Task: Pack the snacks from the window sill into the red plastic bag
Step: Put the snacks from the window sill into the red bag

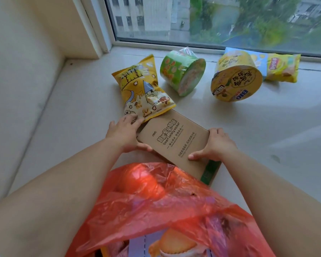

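Pale stone window sill (258,127) runs under a wide window (211,19) with buildings and trees beyond the glass; I see the snacks scattered along it. My left hand (124,135) and right hand (214,145) grip a brown cardboard box (174,140) by its two short ends, fingers curled over the edges and thumbs pressed on the printed top; whether the box rests on the sill or is raised off it, I cannot tell. Its far corner lies just beside, perhaps under, the lower edge of a yellow popcorn bag (143,88), and my left fingertips touch that bag's corner. Further back, a green cup of noodles (182,71) lies tipped on its side; to its right a yellow noodle bowl (235,82) leans tilted with its lid facing me; behind that sit a pale blue chip bag (259,59) and a yellow chip bag (283,68), close to the window frame. Nearest to me, between my forearms, the red plastic bag (165,206) is crumpled and translucent; a packet showing biscuits (176,243) is visible through it.
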A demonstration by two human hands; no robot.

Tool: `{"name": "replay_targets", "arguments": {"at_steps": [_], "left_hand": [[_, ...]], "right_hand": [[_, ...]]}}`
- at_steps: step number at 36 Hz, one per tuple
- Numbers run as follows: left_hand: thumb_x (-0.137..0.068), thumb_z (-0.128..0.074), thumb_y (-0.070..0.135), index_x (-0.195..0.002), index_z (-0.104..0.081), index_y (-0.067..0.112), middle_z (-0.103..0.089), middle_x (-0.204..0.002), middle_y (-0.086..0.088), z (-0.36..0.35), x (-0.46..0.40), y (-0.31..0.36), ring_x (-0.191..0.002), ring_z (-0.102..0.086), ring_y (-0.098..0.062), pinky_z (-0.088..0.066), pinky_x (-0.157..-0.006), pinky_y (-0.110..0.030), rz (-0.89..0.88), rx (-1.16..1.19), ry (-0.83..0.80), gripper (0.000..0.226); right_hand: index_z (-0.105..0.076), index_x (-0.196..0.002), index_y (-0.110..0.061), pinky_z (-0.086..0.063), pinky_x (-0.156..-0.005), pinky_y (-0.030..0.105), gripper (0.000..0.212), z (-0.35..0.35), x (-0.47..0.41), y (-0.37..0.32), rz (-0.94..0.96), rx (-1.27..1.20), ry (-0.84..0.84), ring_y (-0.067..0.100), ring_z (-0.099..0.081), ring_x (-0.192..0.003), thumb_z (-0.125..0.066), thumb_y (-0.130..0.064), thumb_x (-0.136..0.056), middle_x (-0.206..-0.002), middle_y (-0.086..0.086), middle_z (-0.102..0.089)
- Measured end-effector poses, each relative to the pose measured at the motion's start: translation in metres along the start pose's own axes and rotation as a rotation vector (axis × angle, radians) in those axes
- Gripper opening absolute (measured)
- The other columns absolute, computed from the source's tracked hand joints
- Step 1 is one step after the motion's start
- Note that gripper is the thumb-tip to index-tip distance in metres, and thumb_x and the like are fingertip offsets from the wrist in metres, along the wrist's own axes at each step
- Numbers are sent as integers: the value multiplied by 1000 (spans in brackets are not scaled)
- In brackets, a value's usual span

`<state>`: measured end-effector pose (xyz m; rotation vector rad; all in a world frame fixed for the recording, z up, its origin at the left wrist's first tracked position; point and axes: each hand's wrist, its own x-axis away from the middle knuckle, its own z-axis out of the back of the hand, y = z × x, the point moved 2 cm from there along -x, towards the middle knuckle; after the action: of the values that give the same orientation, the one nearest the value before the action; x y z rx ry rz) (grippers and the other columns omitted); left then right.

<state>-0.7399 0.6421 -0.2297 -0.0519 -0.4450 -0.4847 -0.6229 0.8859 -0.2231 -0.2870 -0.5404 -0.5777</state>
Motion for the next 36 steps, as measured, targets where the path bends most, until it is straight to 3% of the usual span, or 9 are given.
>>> {"name": "replay_targets", "arguments": {"at_steps": [5,9,14,19,23,27,31,33,36], "left_hand": [[-51,-67,80,-146,-25,31,-29,-148,4,-19,-3,12,-135,-33,-20,-31,-107,-43,3,96,-2,115],[-52,-70,77,-141,-32,30,-41,-135,0,-19,-8,14,-126,-41,-23,-38,-100,-42,9,90,3,107],[-57,-69,75,-144,-26,26,-39,-131,-4,-17,-11,19,-125,-38,-24,-37,-99,-43,-4,-1,-5,108],[-54,-69,76,-145,-26,24,-38,-130,-5,-13,-12,19,-124,-37,-24,-37,-99,-44,-12,-9,-33,113],[-54,-69,74,-144,-27,25,-37,-130,-5,-12,-13,19,-125,-36,-24,-39,-100,-46,-10,0,-37,111],[-65,-73,56,-146,-21,26,-28,-138,-5,-11,-15,19,-128,-33,-25,-39,-99,-44,-9,2,-60,101],[-82,-61,24,-151,-2,23,6,-154,-4,-4,-18,17,-132,-34,-33,-41,-101,-41,-4,66,-31,91],[-86,-58,29,-152,4,20,19,-156,-6,1,-22,16,-128,-40,-36,-41,-98,-41,61,88,10,91],[-85,-61,47,-151,4,13,16,-157,-12,3,-32,16,-130,-41,-36,-42,-98,-40,163,75,76,99]], "right_hand": [[-49,-115,-17,-48,-91,41,104,-2,-11,-1,4,-103,-33,25,-54,-109,-74,-79,-35,-116,6,-54],[-61,-104,-24,-54,-83,36,86,2,-25,3,5,-224,-190,19,-63,-89,-74,-77,-39,-103,0,-66],[-63,-104,-17,-51,-77,32,68,8,-34,6,-68,-430,-302,20,-63,-81,-70,-69,-60,-100,5,-65],[-64,-106,-22,-52,-85,37,71,12,-33,-2,-111,-489,-381,25,-68,-84,-59,-79,-63,-99,6,-69],[-67,-98,-23,-54,-83,36,65,19,-26,0,-105,-474,-458,25,-71,-80,-63,-76,-62,-91,6,-73],[-66,-99,-19,-52,-69,28,66,12,-24,0,-66,-409,-335,19,-67,-78,-70,-71,-58,-91,3,-69],[-64,-94,-19,-44,-57,25,60,7,-23,16,-86,-442,-278,17,-64,-73,-67,-71,-62,-84,1,-67],[-64,-93,-18,-41,-56,25,59,8,-25,29,-110,-475,-242,16,-63,-71,-67,-69,-64,-82,1,-66],[-66,-91,-18,-43,-57,25,60,5,-26,39,-120,-505,-203,18,-64,-73,-66,-71,-62,-85,3,-67]]}}
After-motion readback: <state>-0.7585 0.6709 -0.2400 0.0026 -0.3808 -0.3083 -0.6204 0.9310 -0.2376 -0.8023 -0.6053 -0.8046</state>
